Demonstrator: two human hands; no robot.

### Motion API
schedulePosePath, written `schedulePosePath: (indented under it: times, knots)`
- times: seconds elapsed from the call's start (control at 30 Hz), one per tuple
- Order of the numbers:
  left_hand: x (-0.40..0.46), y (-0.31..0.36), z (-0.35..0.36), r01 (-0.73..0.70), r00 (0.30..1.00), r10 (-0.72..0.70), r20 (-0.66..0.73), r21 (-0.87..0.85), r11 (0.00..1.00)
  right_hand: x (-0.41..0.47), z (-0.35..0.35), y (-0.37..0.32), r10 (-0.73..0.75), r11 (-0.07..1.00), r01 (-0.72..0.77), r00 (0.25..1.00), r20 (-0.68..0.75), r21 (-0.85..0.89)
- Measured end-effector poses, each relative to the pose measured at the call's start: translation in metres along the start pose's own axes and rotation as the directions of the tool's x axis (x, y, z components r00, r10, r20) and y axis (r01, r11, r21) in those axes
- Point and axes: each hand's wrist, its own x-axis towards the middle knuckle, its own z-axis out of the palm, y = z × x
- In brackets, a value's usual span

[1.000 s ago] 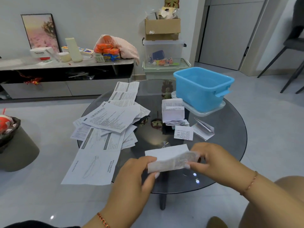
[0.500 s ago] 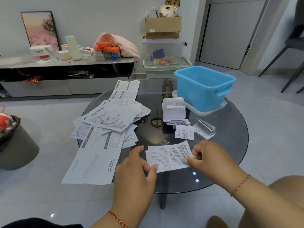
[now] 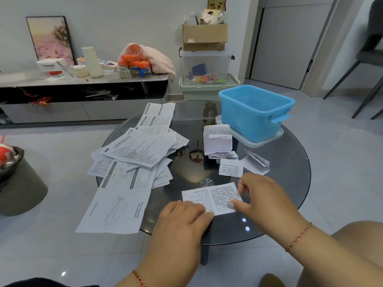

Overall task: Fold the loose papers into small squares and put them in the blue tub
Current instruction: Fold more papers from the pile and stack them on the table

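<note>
A small printed paper (image 3: 211, 197) lies flat on the round glass table (image 3: 290, 183) near its front edge. My left hand (image 3: 182, 220) rests palm down on the paper's lower left corner, fingers fairly straight. My right hand (image 3: 263, 197) pinches the paper's right edge, thumb on top. The blue tub (image 3: 248, 119) stands at the back right of the table, and I see nothing in it. A heap of loose papers (image 3: 141, 150) covers the table's left side. Folded pieces lie in front of the tub: a stack (image 3: 217, 141), a small square (image 3: 231, 167) and a half-open one (image 3: 257, 163).
The tub stands on a clear lid (image 3: 259, 141). A large instruction sheet (image 3: 116, 210) overhangs the table's front left edge. A grey stool with a basket (image 3: 20, 189) stands on the floor at the left. Behind are a low sideboard (image 3: 83, 79) and stacked boxes (image 3: 205, 59).
The paper was held up, folded over, between both hands. It now lies flat on the glass, printed side up, with my left hand laid on it and my right thumb on its right edge.
</note>
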Motion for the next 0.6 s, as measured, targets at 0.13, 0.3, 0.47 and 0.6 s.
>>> schedulePosePath:
  times: [0.13,0.3,0.47,0.6]
  knots:
    - [-0.004,0.001,-0.001,-0.033,0.999,0.032,0.025,0.043,0.999,-0.003,0.005,-0.008,-0.284,0.946,0.275,0.958,0.032,0.170]
    - [-0.006,0.002,-0.004,-0.009,0.999,0.007,0.035,0.064,0.998,-0.008,0.002,-0.005,-0.454,0.891,0.450,0.884,0.112,0.057]
    - [-0.005,0.004,-0.009,0.047,0.999,-0.049,0.018,0.120,0.992,-0.008,-0.008,0.001,-0.423,0.901,0.431,0.899,0.112,-0.055]
    - [-0.006,0.006,-0.010,0.065,0.998,-0.063,-0.012,0.135,0.989,-0.005,-0.010,0.004,-0.378,0.925,0.379,0.924,0.055,-0.008]
